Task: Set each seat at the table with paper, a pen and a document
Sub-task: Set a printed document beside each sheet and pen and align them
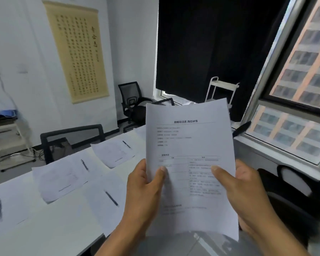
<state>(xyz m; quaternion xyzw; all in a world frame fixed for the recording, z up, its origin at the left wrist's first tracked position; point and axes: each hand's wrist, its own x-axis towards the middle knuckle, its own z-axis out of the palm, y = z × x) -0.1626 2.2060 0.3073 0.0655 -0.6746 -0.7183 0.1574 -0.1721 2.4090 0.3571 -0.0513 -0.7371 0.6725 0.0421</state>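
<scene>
Both hands grip one printed document (189, 145): your left hand (146, 189) and right hand (248, 191) pinch its lower edges, upright, just right of the white table (44, 228) bearing sheets and pens.

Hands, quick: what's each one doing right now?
Left hand: grips the printed document at its lower left edge.
Right hand: grips the same document at its lower right edge.

My hands (192, 191) are holding a document (190, 163) up, blocking my view ahead. Table (44, 233) to my left is carrying paper sheets (61, 178) and pens (111, 198); bare strip at its near edge. Black chairs (70, 137) are crowding the far side, another chair (292, 191) standing right, under the window sill (277, 154).
</scene>
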